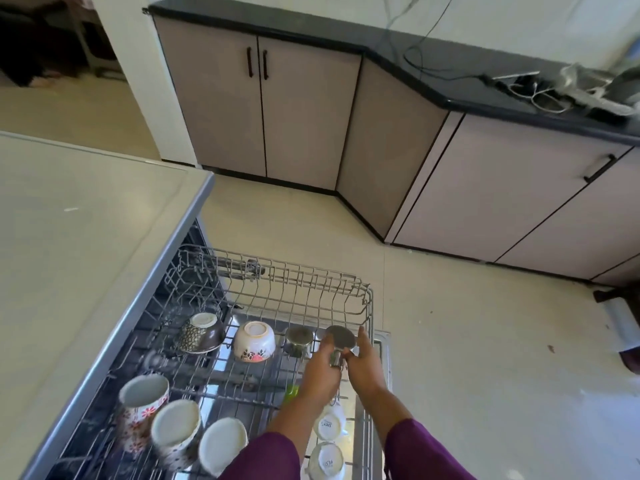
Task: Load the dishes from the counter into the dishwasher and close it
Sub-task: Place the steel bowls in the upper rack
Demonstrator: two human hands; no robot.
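sleeved arms [277,445] outstretched, left hand [320,370] and right hand [365,363] fingers [361,334] clasp steel cup [341,337].

steel tumbler [341,337]: only the round base shows; the body is hidden under the curled fingers of the left hand [322,368]. right hand [365,362] lies against its right side; whether it grips cannot be told. green object [292,392] is half hidden behind the left wrist, not identifiable. white cup [331,423] partly covered by the left forearm; its print is too small to read. second white cup [327,460] and purple sleeves [266,459] cut off by the bottom edge. clutter [568,93] on the dark worktop [346,39] is blurred. pale object [621,323] on the floor is cut by the right edge.
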